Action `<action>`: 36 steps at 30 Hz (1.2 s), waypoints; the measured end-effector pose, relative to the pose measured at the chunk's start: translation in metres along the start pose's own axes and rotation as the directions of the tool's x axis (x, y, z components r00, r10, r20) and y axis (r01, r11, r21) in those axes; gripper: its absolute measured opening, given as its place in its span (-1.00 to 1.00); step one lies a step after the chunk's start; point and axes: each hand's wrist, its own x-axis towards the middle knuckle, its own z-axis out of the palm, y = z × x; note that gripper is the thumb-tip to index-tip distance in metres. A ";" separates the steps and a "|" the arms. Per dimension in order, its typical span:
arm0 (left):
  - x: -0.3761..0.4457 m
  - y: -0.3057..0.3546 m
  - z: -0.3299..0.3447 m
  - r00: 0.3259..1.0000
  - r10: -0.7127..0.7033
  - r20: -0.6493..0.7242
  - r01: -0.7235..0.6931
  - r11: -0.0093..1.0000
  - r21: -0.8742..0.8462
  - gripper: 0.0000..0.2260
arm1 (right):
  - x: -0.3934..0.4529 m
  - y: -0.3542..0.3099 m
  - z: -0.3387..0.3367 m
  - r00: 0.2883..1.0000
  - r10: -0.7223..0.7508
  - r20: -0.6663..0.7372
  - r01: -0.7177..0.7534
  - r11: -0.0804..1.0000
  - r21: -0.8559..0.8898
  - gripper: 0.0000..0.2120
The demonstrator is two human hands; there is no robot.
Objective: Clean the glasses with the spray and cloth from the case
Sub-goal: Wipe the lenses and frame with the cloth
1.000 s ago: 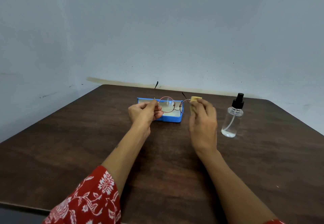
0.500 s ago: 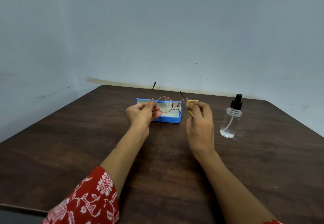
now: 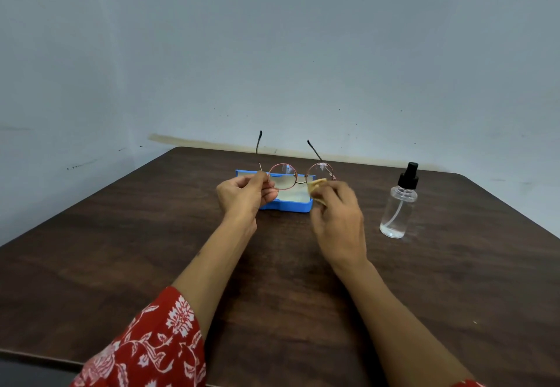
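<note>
Left hand (image 3: 245, 194) still pinching glasses (image 3: 298, 176), right hand (image 3: 338, 217) clutching cloth (image 3: 316, 186), now lower on lens

Two bare forearms reach into view from the near edge, each ending in a bare hand, the left hand (image 3: 245, 194) and the right hand (image 3: 338, 220). The left arm wears a red sleeve (image 3: 145, 347) printed with white flowers and curling vines, ending around the elbow. At the near right corner, a sliver of the same red cloth (image 3: 468, 383) shows.
</note>
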 end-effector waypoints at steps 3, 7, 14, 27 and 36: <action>-0.001 0.000 -0.004 0.997 0.066 0.028 -0.067 0.997 0.041 -0.97 | -0.001 0.003 0.003 0.996 0.082 0.021 -0.083 0.993 0.081 -0.88; 0.001 -0.008 -0.011 0.979 0.191 0.075 -0.198 0.976 0.090 -0.89 | 0.003 0.014 -0.008 0.820 0.568 -0.077 -0.520 0.794 0.316 -0.90; 0.000 -0.023 -0.020 0.947 0.281 0.158 -0.306 0.936 0.172 -0.89 | 0.008 0.027 -0.006 0.372 0.928 0.035 -0.769 0.287 0.571 -0.91; -0.007 -0.025 -0.020 0.913 0.373 0.166 -0.404 0.882 0.241 -0.90 | 0.015 0.030 -0.010 0.379 0.843 0.382 -0.712 0.002 0.702 -0.72; -0.004 -0.028 -0.022 0.906 0.400 0.141 -0.424 0.866 0.266 -0.90 | 0.015 0.034 -0.016 0.460 0.740 0.490 -0.798 0.102 0.594 -0.72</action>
